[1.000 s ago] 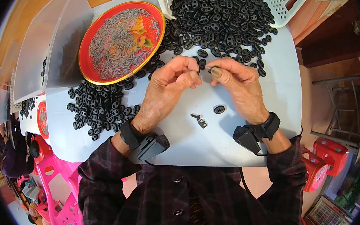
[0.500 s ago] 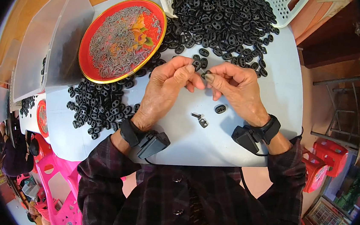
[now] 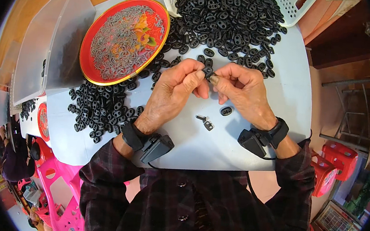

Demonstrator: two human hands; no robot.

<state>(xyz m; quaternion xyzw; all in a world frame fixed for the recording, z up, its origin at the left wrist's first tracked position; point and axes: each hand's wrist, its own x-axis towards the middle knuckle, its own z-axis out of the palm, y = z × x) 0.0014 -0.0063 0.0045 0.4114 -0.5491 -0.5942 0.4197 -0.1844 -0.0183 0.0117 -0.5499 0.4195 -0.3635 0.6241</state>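
My left hand (image 3: 176, 88) pinches a black oval two-hole cord-lock piece (image 3: 208, 71) between thumb and fingers. The fingertips of my right hand (image 3: 245, 92) are closed at the right edge of that same piece and partly cover it. Whether they also hold a smaller part cannot be made out. On the table below my hands lie a loose black oval piece (image 3: 226, 111), a flat black two-hole part (image 3: 208, 125) and a small dark pin-like part (image 3: 201, 118) touching or close to it. Both wrists wear black straps with boxy devices.
A large heap of black oval pieces (image 3: 228, 18) spreads from a white perforated basket (image 3: 300, 11). To the left, a red gold-rimmed tray (image 3: 85, 60) holds many small grey coil-like bits. More oval pieces (image 3: 102, 108) lie beneath it, beside a translucent plastic bin (image 3: 37, 45).
The black piece between my fingertips has turned to show its holed face more fully. My left hand has shifted slightly right; my right hand stays almost in place.
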